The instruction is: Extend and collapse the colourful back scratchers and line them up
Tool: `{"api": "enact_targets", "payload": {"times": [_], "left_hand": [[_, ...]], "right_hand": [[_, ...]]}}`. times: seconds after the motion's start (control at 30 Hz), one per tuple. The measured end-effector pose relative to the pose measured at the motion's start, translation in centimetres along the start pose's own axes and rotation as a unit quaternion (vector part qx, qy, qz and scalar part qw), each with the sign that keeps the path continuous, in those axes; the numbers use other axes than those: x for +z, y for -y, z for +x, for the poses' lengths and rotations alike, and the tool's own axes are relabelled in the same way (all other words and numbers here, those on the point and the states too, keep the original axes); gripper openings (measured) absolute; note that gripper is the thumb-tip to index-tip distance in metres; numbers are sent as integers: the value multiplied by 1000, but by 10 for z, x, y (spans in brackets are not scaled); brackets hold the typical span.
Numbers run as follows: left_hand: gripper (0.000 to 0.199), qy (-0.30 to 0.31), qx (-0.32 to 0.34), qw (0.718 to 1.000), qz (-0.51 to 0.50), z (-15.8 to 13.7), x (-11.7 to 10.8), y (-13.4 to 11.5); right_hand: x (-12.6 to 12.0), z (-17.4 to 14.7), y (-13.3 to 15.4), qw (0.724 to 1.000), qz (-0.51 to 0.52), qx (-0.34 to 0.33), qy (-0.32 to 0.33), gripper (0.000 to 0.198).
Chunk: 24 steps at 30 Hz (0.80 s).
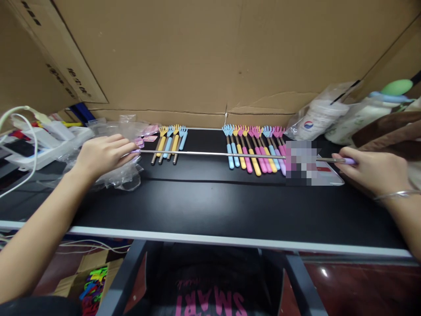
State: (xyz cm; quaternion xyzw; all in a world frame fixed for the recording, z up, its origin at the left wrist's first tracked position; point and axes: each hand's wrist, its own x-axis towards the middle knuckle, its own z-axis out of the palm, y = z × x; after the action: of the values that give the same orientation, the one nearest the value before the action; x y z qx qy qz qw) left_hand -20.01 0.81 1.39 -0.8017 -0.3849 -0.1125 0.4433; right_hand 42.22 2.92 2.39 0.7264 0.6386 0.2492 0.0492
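Note:
A telescopic back scratcher (pixel 204 153) is drawn out long above the black desk, its thin metal rod running nearly level between my hands. My left hand (pixel 107 153) is closed around its purple left end, which my fingers mostly hide. At the other end, my right hand (pixel 373 169) grips the thicker metal tube and purple part. Behind the rod lies a row of back scratchers (pixel 251 164) with blue, yellow, pink and purple handles, claws toward the back. Several shorter pieces with yellow and blue claws (pixel 174 140) lie nearer my left hand.
Clear plastic bags (pixel 121 175) and a white power strip (pixel 49 149) with cables sit at left. A bagged cup (pixel 324 116) and a bottle (pixel 365 116) stand back right. Cardboard (pixel 197 57) walls the rear. Below the desk is a box of colourful pieces (pixel 95 285).

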Motion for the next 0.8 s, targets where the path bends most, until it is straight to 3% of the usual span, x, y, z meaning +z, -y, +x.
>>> {"api": "enact_targets", "payload": {"times": [0.17, 0.3, 0.5, 0.8], "left_hand": [[23, 1, -17, 1000, 7, -6, 4, 5], [24, 8, -3, 1000, 9, -4, 4, 5], [24, 39, -42, 995, -85, 1, 4, 2], [26, -24, 68, 997, 19, 38, -10, -25]], "right_hand": [[0, 6, -5, 999, 2, 40, 16, 30], [3, 7, -5, 999, -1, 33, 19, 29], [1, 5, 5, 1000, -8, -1, 6, 32], [-26, -6, 50, 998, -17, -58, -10, 36]]}}
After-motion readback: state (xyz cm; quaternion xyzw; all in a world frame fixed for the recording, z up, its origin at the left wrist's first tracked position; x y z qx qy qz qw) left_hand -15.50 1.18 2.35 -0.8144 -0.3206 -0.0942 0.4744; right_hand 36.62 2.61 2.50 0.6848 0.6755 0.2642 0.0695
